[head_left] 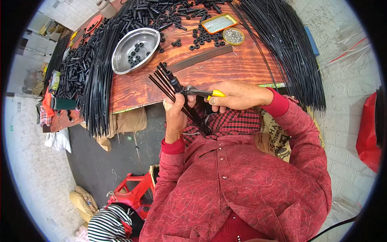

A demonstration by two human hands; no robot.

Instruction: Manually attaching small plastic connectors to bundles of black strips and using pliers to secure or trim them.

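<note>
My left hand [176,115] is closed around a bundle of thin black rods [158,83] with a black tubular fitting [175,83] on it. The bundle slants up to the left, over my lap and the table's near edge. In my right hand [244,95] is a pair of pliers with yellow handles [218,93]. The metal jaws reach left to the fitting, just by the left fingers. Whether they grip a wire or the fitting itself is too small to tell. The bundle's lower end rests against the checked cloth [238,122] on my lap.
On the wooden table [137,90] stand a metal bowl [117,60] of black rings, a yellow-rimmed tray [219,23] of thin pins and a round dish [233,36] of small metal parts. A dark flat bar [201,58] lies before me. Long rod bundles [282,44] flank both sides.
</note>
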